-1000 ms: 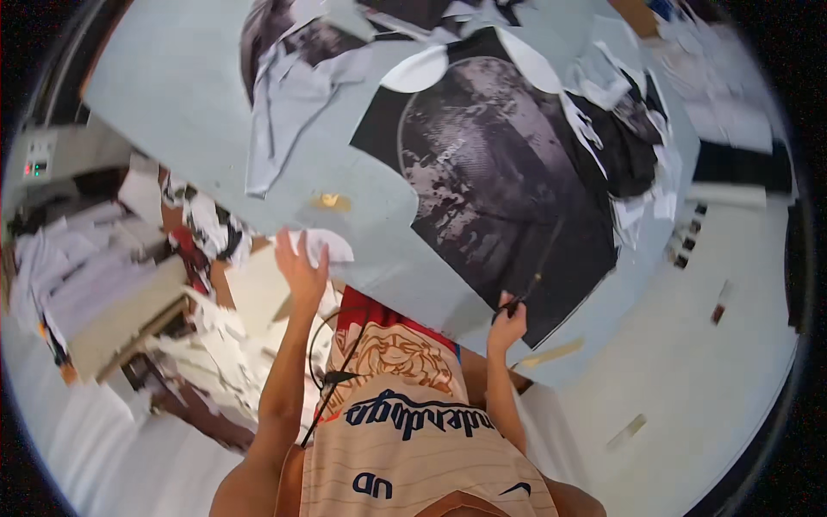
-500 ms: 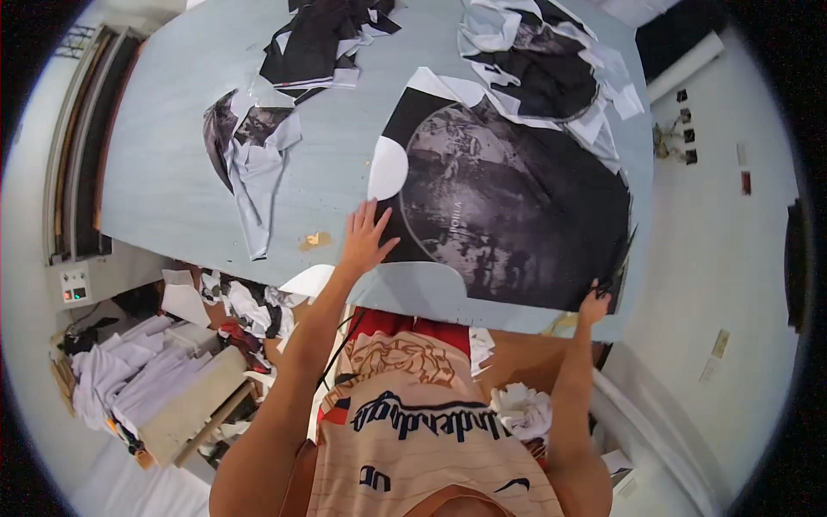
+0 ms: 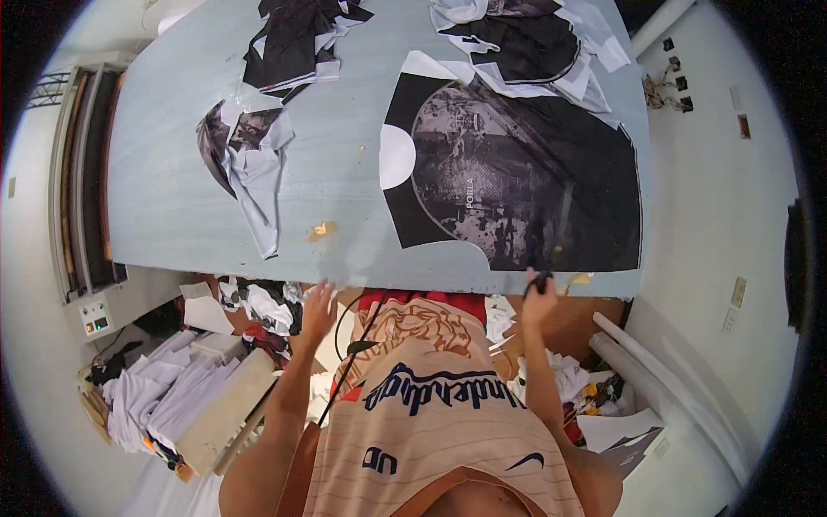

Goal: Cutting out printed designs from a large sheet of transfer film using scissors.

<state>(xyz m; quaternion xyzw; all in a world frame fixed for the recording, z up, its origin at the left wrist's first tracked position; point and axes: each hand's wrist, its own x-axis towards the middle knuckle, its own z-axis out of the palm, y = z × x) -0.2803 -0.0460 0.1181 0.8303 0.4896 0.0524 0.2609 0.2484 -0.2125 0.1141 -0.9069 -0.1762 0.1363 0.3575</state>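
Observation:
A black printed fabric panel (image 3: 594, 189), with a round grey picture on it, lies flat on the pale blue table. A white half-round piece (image 3: 396, 158) fills the notch in its left edge. My right hand (image 3: 540, 300) is closed round the dark handles of scissors (image 3: 541, 250) at the panel's near edge. Motion blurs the blades, which point away from me over the fabric. My left hand (image 3: 319, 308) hangs at the table's near edge, left of the panel, fingers stretched out and slightly blurred. Nothing shows in it.
Crumpled black and white cut pieces (image 3: 297, 43) lie at the far left of the table (image 3: 172, 172), with another heap (image 3: 525, 47) far right. A grey-white scrap (image 3: 254, 168) lies nearer left. Below the table are a pile of white cloth (image 3: 155, 388) and long rolls (image 3: 637, 370).
My right hand with the scissors has moved left from the panel's right corner. My left hand has lifted off the panel and come back toward me. The white scrap beside it is gone from the table edge.

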